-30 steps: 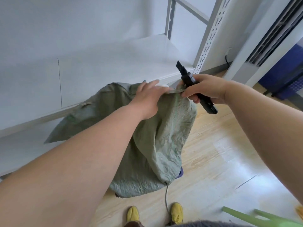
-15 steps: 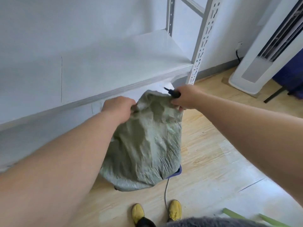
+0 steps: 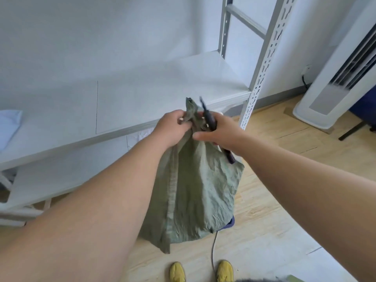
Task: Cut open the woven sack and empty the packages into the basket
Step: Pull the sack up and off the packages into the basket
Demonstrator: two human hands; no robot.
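Left hand (image 3: 173, 127) gripped on gathered top of crumpled olive-green woven sack (image 3: 195, 192). Sack held hanging over blue basket (image 3: 231, 222), mostly hidden beneath. Right hand (image 3: 219, 133) closed round black utility knife (image 3: 210, 119) and sack top. Packages unseen; emptying judged underway or finishing.

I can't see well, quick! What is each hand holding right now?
Left hand: grips the gathered top of the green woven sack.
Right hand: grips a black utility knife.
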